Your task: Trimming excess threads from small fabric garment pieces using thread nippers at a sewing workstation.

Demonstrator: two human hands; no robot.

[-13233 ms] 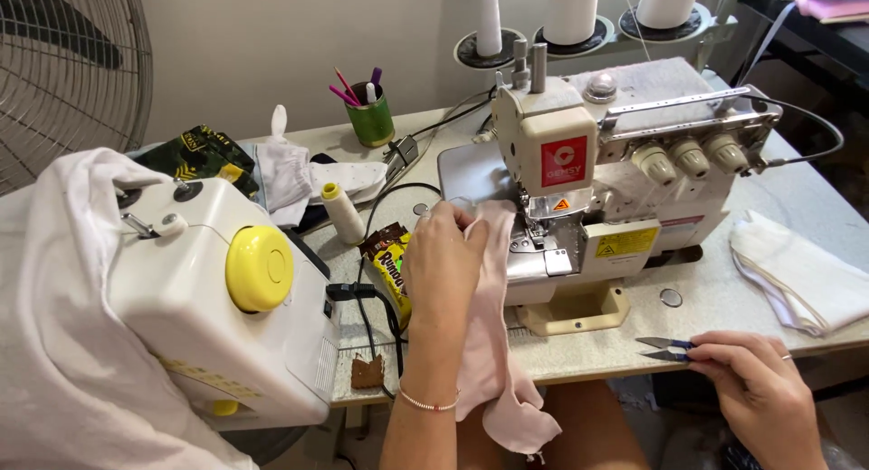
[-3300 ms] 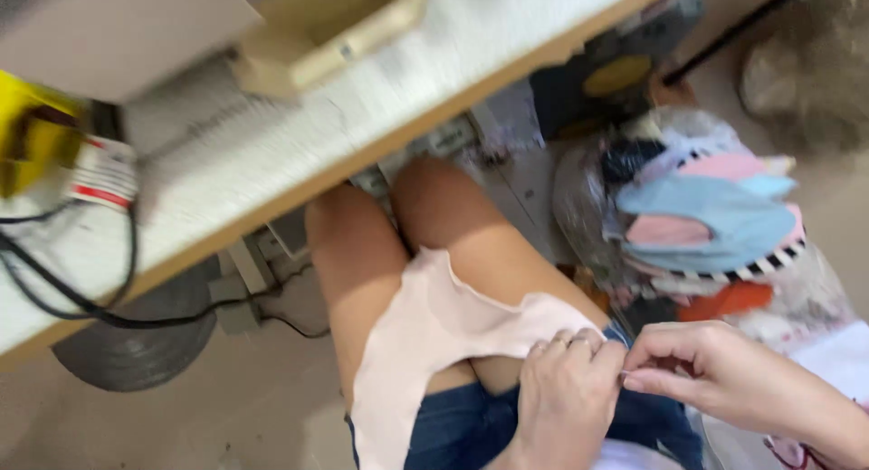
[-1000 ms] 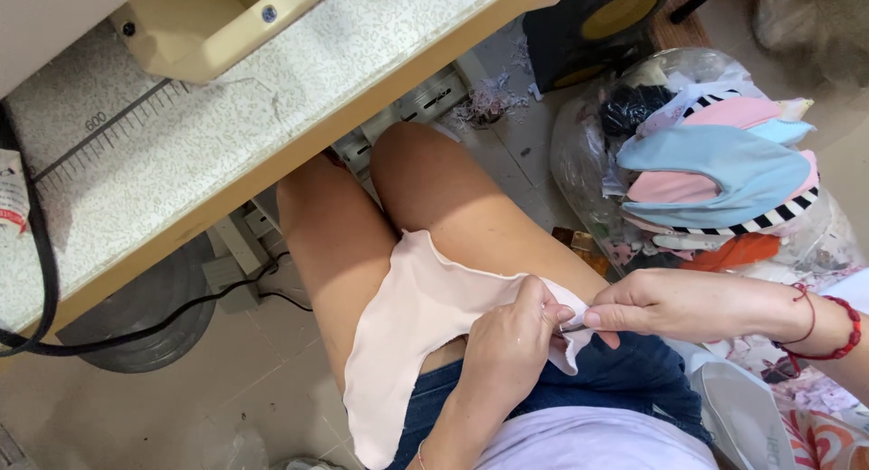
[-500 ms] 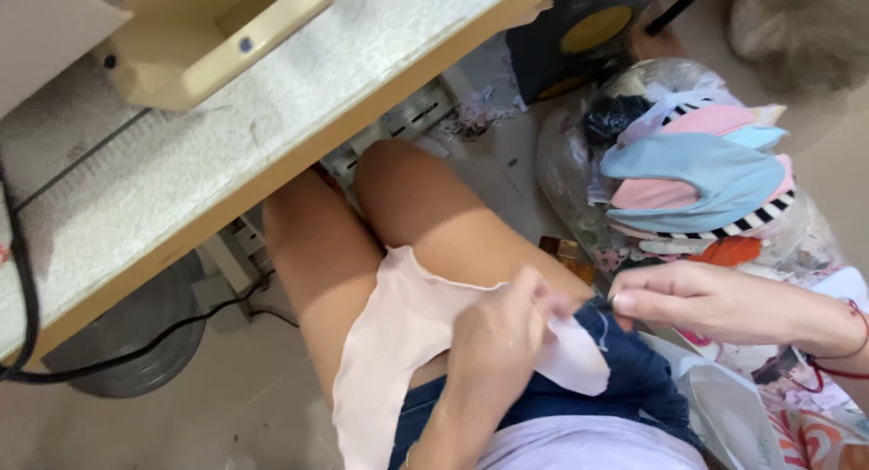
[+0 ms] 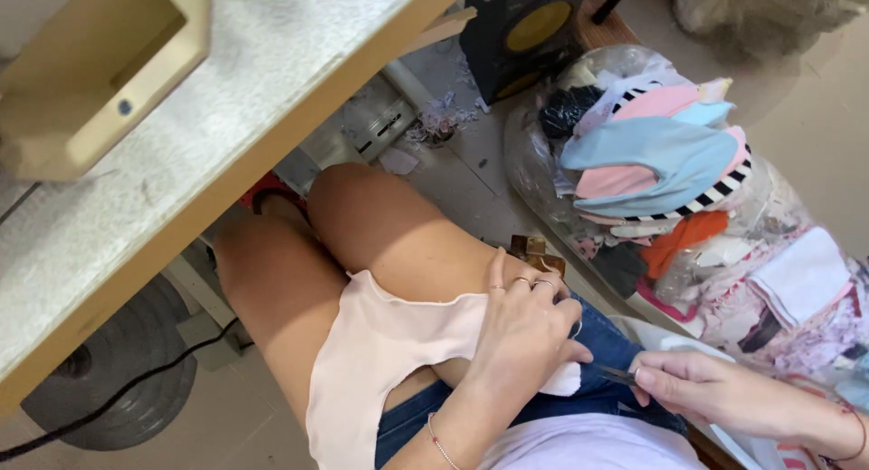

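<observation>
Seated person's lap, seen from above: pale pink cloth piece (image 5: pixel 389 352) draped over both thighs, below the table edge (image 5: pixel 299 99). Left hand (image 5: pixel 525 330) clamped on its right end. Right hand (image 5: pixel 701 389), just beside, fingers pinched on small snips (image 5: pixel 615 374) (tips near cloth)

The right hand (image 5: pixel 715 393) has pulled away from the pink fabric (image 5: pixel 389 352) toward the right.

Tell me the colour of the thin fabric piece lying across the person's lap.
Pale pink; the thin fabric piece, gripped by the left hand, shows best in the head view.
</observation>
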